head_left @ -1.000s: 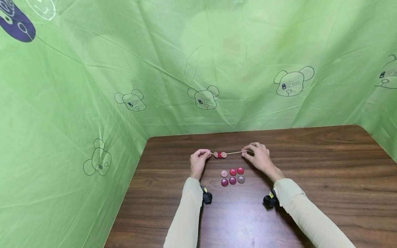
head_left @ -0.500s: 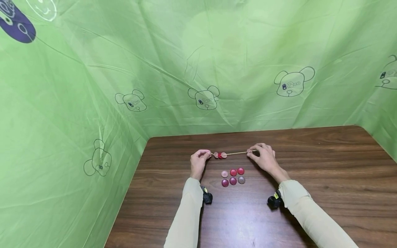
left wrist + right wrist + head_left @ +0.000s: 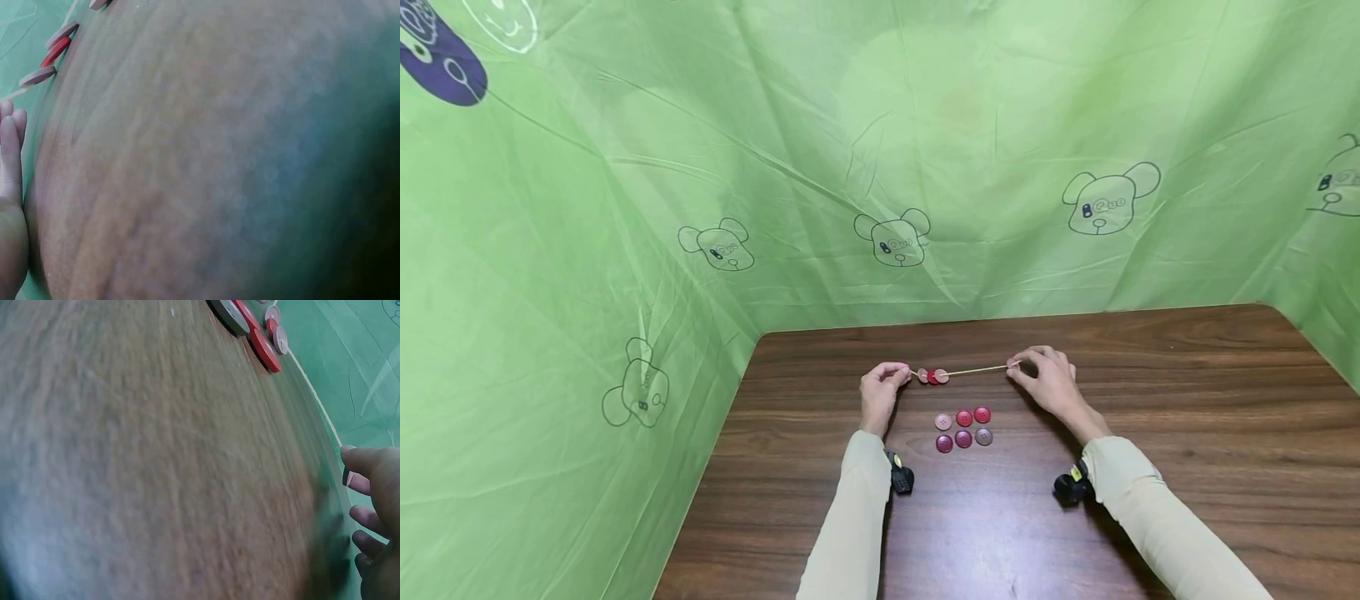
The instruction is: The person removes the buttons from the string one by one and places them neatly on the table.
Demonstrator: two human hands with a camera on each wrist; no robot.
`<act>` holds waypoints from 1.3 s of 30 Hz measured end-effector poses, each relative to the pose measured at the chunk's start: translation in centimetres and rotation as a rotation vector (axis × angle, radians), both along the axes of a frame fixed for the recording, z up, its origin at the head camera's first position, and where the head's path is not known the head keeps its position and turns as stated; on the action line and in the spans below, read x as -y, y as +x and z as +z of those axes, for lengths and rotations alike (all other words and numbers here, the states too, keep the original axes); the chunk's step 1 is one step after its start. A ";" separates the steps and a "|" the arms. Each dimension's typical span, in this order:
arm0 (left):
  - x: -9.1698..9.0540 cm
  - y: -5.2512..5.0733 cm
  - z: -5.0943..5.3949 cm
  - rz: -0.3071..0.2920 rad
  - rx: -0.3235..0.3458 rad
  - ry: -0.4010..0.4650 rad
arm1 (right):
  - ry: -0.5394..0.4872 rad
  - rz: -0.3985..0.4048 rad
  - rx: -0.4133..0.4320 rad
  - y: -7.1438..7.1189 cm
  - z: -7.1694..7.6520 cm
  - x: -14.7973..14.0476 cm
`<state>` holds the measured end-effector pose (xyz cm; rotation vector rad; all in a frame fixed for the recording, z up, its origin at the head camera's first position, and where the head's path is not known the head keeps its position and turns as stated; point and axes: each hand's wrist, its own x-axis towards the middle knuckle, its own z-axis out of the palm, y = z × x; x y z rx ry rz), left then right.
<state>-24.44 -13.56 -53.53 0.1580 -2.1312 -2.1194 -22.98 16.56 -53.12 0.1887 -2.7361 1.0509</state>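
Your left hand and right hand each pinch a pale string, drawn almost straight between them. Three strung buttons, pink, red and pink, sit on it just beside your left fingers. Only the head view gives you all six loose buttons, in two rows of three on the wooden surface, nearer you than the string. Your left wrist view turns the strung buttons nearly edge-on, tilted, and catches only part of that hand. Your right wrist view adds a dark edge at your right fingertips; what it belongs to, you cannot tell.
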 end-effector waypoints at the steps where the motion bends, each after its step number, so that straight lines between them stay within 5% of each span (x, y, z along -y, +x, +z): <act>1: 0.0 0.0 0.0 -0.008 -0.002 0.006 | 0.000 0.000 0.001 0.0 0.0 -0.1; 10: 0.0 -0.1 0.0 -0.005 -0.012 0.049 | 0.008 -0.013 0.005 0.1 0.0 -0.9; 30: 0.0 -0.2 -0.3 0.015 -0.023 -0.002 | 0.033 -0.070 0.035 0.7 0.7 -1.6; 39: 0.0 -0.1 -0.4 0.017 -0.027 -0.011 | 0.080 -0.012 0.007 1.2 0.9 -1.0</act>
